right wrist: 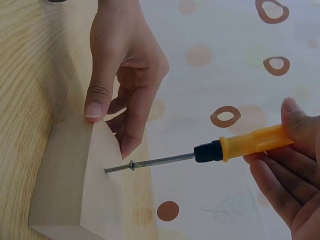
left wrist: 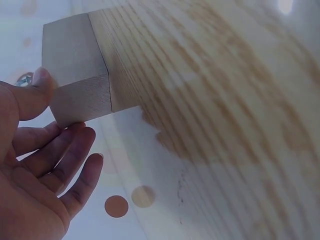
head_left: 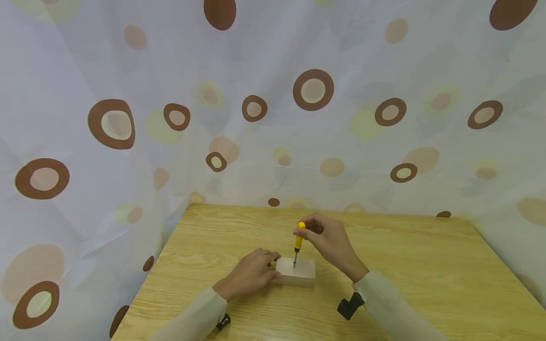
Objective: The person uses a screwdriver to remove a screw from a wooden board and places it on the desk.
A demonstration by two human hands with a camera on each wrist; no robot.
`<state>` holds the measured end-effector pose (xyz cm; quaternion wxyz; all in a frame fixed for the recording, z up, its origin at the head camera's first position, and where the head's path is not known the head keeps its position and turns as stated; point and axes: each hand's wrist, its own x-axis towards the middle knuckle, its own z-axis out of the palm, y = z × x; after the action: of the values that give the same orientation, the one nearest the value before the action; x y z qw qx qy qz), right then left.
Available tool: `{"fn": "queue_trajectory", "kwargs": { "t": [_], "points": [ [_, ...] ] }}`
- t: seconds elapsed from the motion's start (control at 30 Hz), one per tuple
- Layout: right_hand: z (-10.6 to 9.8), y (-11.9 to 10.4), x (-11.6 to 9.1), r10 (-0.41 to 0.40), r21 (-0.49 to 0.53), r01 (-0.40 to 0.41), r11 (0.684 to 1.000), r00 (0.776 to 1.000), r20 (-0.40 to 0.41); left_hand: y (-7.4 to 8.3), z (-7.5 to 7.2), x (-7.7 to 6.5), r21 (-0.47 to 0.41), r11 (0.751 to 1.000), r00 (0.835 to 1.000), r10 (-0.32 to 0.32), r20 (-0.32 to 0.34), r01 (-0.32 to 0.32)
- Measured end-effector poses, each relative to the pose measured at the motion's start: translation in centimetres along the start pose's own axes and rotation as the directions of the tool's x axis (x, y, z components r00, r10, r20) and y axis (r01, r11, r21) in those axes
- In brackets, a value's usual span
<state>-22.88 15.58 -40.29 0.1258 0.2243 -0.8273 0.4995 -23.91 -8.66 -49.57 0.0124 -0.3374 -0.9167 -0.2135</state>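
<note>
A pale wooden block (head_left: 304, 279) lies on the table in the head view. My left hand (head_left: 251, 273) holds its left end, thumb on the near side and fingers on the far side. In the right wrist view a threaded screw (right wrist: 118, 169) stands in the block's face, its tip in the wood and most of its thread exposed. The shaft of a yellow-handled screwdriver (right wrist: 250, 144) meets the screw's head, in line with it. My right hand (head_left: 332, 239) pinches the upper handle between thumb and fingers, above the block. The left wrist view shows the block (left wrist: 75, 50) against my left thumb and fingertips.
The light wood-grain table (head_left: 409, 265) extends around the block. A white curtain (head_left: 273, 61) with brown and beige circles hangs behind the table and along both sides. Black wrist mounts (head_left: 350, 305) sit at both sleeves.
</note>
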Motion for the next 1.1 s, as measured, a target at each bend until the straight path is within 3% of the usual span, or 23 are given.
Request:
{"fn": "queue_trajectory", "kwargs": {
  "t": [0.1, 0.27, 0.6, 0.8, 0.97, 1.1],
  "points": [
    [-0.14, 0.04, 0.02, -0.041, -0.012, 0.041, 0.999, 0.999, 0.02, 0.16, -0.02, 0.18, 0.001, 1.0, 1.0, -0.004, 0.007, 0.004],
    [-0.39, 0.09, 0.3, -0.087, 0.044, 0.082, 0.996, 0.989, 0.123, 0.23, -0.06, 0.11, 0.006, 1.0, 1.0, -0.006, 0.01, 0.006],
    [-0.51, 0.03, 0.16, -0.008, 0.026, 0.005, 1.0, 0.993, 0.122, 0.07, -0.04, 0.16, 0.001, 1.0, 1.0, 0.009, 0.014, -0.009],
    [-0.83, 0.06, 0.49, -0.02, 0.04, 0.013, 0.999, 0.984, 0.179, 0.11, -0.03, 0.13, 0.001, 1.0, 1.0, -0.005, 0.023, 0.005],
    [-0.49, -0.45, 0.33, -0.006, -0.043, 0.011, 0.999, 0.992, 0.123, 0.1, -0.06, 0.09, 0.003, 1.0, 1.0, -0.008, 0.022, 0.008],
    [-0.21, -0.53, 0.18, -0.061, -0.142, 0.065, 0.988, 0.998, 0.036, 0.07, -0.09, 0.12, 0.005, 1.0, 1.0, -0.006, 0.02, 0.006]
  ]
}}
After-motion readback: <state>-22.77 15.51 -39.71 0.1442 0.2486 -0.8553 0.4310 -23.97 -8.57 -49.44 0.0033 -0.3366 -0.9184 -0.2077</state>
